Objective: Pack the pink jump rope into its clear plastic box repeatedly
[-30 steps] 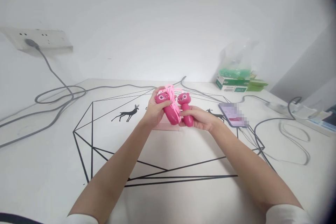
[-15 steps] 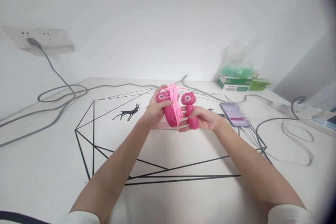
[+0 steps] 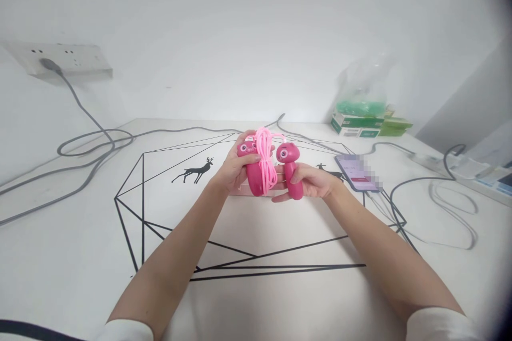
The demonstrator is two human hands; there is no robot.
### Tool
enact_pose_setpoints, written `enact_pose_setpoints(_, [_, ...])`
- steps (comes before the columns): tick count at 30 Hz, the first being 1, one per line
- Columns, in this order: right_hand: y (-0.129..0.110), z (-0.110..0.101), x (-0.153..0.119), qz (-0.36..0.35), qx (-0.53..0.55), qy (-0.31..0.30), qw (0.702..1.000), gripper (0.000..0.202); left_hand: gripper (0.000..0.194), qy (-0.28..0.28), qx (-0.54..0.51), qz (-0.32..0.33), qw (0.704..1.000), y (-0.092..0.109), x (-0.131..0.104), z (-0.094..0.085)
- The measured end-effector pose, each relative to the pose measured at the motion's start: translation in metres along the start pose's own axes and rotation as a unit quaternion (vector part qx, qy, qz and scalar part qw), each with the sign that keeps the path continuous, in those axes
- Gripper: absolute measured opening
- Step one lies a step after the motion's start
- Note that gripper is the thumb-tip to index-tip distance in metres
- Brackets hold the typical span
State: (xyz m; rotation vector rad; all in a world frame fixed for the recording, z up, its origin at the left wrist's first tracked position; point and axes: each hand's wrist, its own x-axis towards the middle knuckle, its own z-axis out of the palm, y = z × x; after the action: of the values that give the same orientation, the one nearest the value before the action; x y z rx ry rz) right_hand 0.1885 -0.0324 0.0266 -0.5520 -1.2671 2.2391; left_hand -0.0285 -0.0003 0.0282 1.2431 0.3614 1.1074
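A jump rope with two dark pink, animal-faced handles is held up over the middle of the table. My left hand (image 3: pixel 235 168) grips one handle (image 3: pixel 255 180) together with the light pink rope (image 3: pixel 264 152), which is coiled and tied round its middle. The thumb presses on the handle beside the coil. My right hand (image 3: pixel 312 180) has its thumb and fingers round the other handle (image 3: pixel 295 178), whose round head points up. A short length of rope links that head to the coil. Behind the hands, a pale, flat box-like object (image 3: pixel 245 189) on the table is mostly hidden.
The white tabletop (image 3: pixel 280 298) bears black lines and deer figures (image 3: pixel 196 171). A phone (image 3: pixel 357 173) lies to the right, near loose grey cables (image 3: pixel 394 197). Green-and-white boxes (image 3: pixel 356 127) with a plastic bag (image 3: pixel 362 96) stand at the back right. A wall socket (image 3: pixel 90 58) holds a plug.
Both handles have tilted slightly in my hands, and the coil faces me a little more squarely. My grips are the same.
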Motion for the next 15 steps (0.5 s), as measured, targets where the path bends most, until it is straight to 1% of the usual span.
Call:
enact_pose_setpoints(6, [0.000, 0.003, 0.001, 0.000, 0.000, 0.015, 1.000, 0.050, 0.060, 0.005, 0.004, 0.004, 1.000, 0.000, 0.000, 0.001])
enact_pose_setpoints(9, [0.000, 0.007, 0.003, -0.003, -0.005, 0.040, 0.999, 0.040, 0.058, 0.008, 0.015, 0.005, 1.000, 0.000, 0.000, 0.003])
enact_pose_setpoints(12, [0.000, 0.012, 0.005, -0.005, -0.035, 0.065, 0.997, 0.028, 0.060, 0.013, 0.025, 0.006, 1.000, 0.001, 0.000, 0.007])
enact_pose_setpoints(15, [-0.001, 0.016, 0.006, -0.005, -0.072, 0.105, 0.992, 0.026, 0.058, 0.020, 0.037, 0.027, 0.999, 0.001, -0.001, 0.012])
